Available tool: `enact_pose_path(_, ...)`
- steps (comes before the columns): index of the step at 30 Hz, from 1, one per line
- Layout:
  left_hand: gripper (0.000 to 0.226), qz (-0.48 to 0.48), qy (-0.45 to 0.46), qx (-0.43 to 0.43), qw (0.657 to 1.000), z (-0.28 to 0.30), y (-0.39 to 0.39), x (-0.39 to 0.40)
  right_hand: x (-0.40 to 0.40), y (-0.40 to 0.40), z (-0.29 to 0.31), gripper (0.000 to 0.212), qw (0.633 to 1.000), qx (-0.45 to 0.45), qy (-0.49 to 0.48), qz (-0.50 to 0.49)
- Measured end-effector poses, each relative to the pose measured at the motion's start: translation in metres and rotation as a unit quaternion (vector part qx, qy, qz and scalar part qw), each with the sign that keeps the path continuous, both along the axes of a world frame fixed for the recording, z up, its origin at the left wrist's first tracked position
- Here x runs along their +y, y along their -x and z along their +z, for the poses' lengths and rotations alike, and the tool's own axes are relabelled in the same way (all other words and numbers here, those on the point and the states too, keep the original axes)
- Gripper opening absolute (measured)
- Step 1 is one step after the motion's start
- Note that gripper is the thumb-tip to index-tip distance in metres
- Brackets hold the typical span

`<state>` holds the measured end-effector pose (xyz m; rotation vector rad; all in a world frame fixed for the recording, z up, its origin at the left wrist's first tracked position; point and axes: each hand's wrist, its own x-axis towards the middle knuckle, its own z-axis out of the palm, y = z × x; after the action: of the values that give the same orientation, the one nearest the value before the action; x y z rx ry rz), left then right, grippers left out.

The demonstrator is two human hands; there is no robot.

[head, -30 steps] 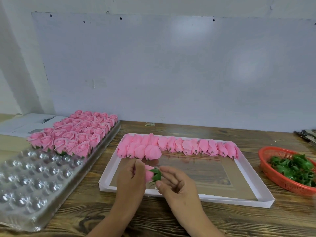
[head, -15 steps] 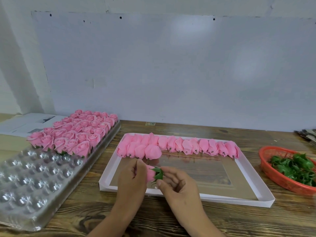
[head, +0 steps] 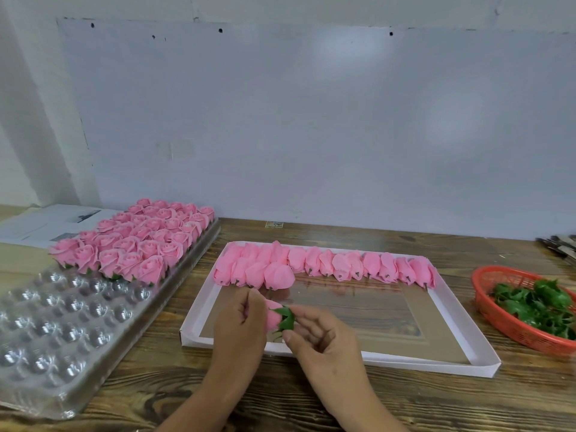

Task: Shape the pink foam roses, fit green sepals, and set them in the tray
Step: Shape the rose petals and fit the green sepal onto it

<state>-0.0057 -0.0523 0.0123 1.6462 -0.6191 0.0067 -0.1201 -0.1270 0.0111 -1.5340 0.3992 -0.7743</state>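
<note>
Hiding rose (head: pixel 273 316) between hands (head: pixel 240 322)

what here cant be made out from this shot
Head view:
- Most of the held rose: covered by the left hand.
- Sepal seating: hidden by the right hand fingertips.
- Dark items: cut off by the right edge.
- Printed sheet: too small to read.

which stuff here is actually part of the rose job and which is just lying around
Part of the job: rose bud gripped by left hand; green sepal pinched by right hand; white box of buds; red basket of sepals; clear tray with finished roses.

Lying about: printed papers; dark items at far right.
</note>
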Motion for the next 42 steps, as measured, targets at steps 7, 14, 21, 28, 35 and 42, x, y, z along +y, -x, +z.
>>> enact_pose_path(7,0.032,-0.019,-0.013,-0.013,1.0,0.0,0.002,-0.001,-0.001,0.0,0.001,0.042,1.0,-0.012,-0.023,-0.009)
enact_pose_path(14,0.034,-0.01,-0.016,0.028,0.999,0.001,0.0,-0.002,0.0,-0.001,0.002,0.037,0.998,0.0,-0.069,0.009)
enact_pose_path(21,0.036,-0.035,-0.041,-0.014,0.998,-0.002,0.002,0.0,0.001,0.0,0.004,0.027,0.995,0.008,-0.104,0.005)
enact_pose_path(28,0.037,-0.194,-0.01,0.052,0.98,0.007,-0.001,0.004,-0.007,0.001,0.01,0.02,0.992,-0.022,-0.122,-0.027)
enact_pose_path(35,0.058,-0.292,0.005,0.128,0.948,0.007,-0.005,0.006,-0.017,0.005,0.013,0.017,0.993,-0.025,-0.111,-0.034)
enact_pose_path(42,0.022,-0.293,-0.015,0.079,0.953,0.006,-0.005,0.006,-0.02,0.008,0.018,0.014,0.99,-0.022,-0.136,-0.026)
